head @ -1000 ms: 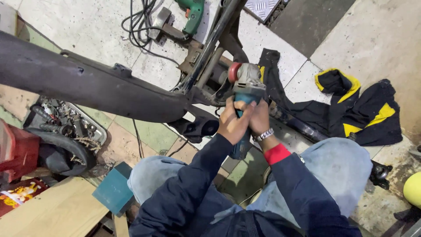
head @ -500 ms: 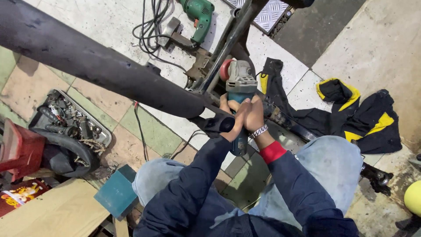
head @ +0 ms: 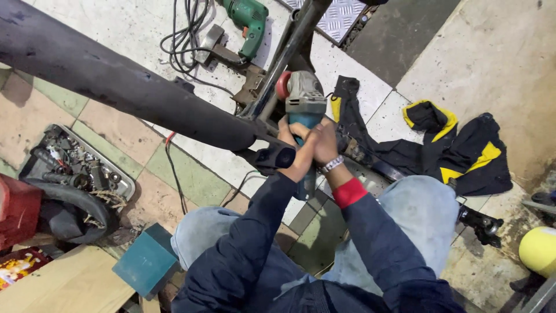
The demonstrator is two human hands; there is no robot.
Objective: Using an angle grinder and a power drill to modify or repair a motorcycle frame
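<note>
Angle grinder (head: 304, 101) gripped by left hand (head: 292, 145) and right hand (head: 325, 142), fingers wrapped round its body, beside dark frame tube (head: 116, 81), green drill (head: 250, 17) on floor (head: 116, 17)

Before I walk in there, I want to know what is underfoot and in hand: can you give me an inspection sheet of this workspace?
Surface: tiled floor, pale, green and tan tiles, dusty.
Job's things: teal angle grinder held against the dark metal frame.
Clutter: tray of metal parts, rubber tube, teal box, black and yellow jacket, wooden board.
Grippers: left hand and right hand both wrapped around the grinder's body.
Cables: black cord coiled by the green drill; another cable runs across the floor under the frame.
Surroundings: chequered metal plate, yellow helmet.
</note>
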